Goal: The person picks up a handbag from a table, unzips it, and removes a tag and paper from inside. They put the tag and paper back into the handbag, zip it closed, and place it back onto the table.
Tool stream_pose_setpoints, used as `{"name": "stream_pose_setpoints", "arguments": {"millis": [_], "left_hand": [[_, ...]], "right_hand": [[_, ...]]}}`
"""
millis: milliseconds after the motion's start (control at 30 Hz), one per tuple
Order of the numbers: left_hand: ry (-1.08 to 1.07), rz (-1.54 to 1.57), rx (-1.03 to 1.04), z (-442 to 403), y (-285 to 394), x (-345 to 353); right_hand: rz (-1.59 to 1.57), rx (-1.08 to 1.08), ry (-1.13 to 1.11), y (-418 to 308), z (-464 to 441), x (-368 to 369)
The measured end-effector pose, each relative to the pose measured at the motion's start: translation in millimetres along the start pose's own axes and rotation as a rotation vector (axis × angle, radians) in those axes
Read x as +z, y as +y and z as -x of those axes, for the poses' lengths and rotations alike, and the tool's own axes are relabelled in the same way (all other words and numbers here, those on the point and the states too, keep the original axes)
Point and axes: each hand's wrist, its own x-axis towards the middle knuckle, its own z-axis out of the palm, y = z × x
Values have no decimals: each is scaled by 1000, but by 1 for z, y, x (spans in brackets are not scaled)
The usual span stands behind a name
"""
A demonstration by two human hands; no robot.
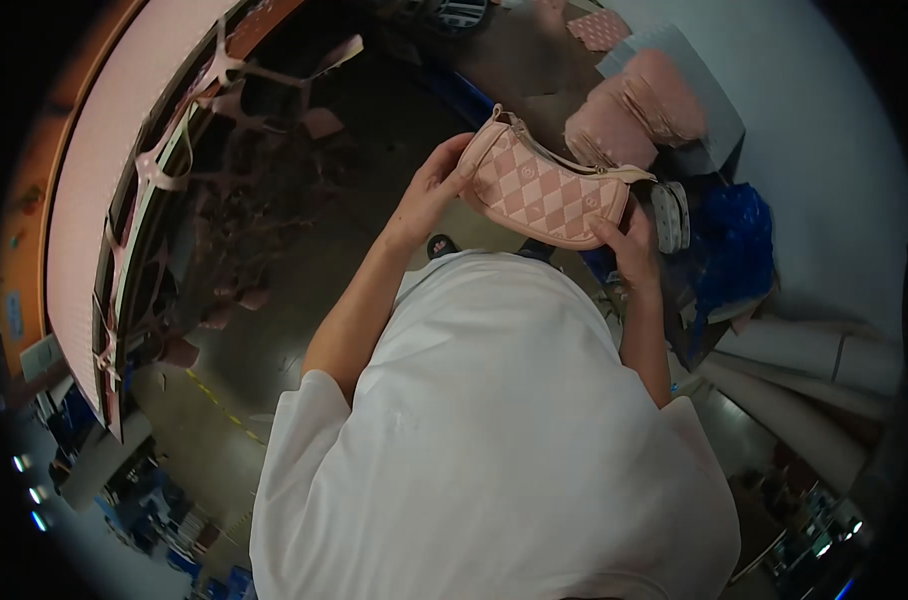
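Note:
A small pink handbag (546, 195) with a diamond pattern and a zipper along its curved top is held up in front of me. My left hand (436, 190) grips its left end, thumb on the front face and fingers behind. At the lower right end, my right hand (631, 245) pinches the bag, its thumb on the front and the other fingers mostly hidden behind. The bag is tilted, its left end higher than its right. A pale strap piece sticks out at the upper right end.
To the right lie stacked pink pieces (634, 110), a small white bag-like item (671, 217) and a blue plastic bag (734, 250). Pink cut parts hang from a rack (164, 170) at left, beside a pink-topped table (84, 200). Large rolls (794, 400) lie at lower right.

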Motion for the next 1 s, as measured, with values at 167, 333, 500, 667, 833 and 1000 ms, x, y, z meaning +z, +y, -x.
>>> {"name": "stream_pose_setpoints", "arguments": {"millis": [167, 333, 500, 667, 833, 1000], "left_hand": [[44, -34, 77, 23, 16, -17], [45, 48, 121, 44, 18, -22], [30, 96, 72, 53, 19, -25], [148, -369, 409, 56, 9, -19], [156, -509, 612, 62, 22, -2], [181, -737, 824, 64, 19, -2]], "right_hand": [[-41, 5, -81, -14, -12, 22], [42, -15, -167, -17, -13, 25], [168, -154, -156, -18, -14, 31], [737, -517, -28, -38, -10, 41], [614, -414, 120, -16, -7, 43], [496, -357, 183, -17, 0, 55]]}}
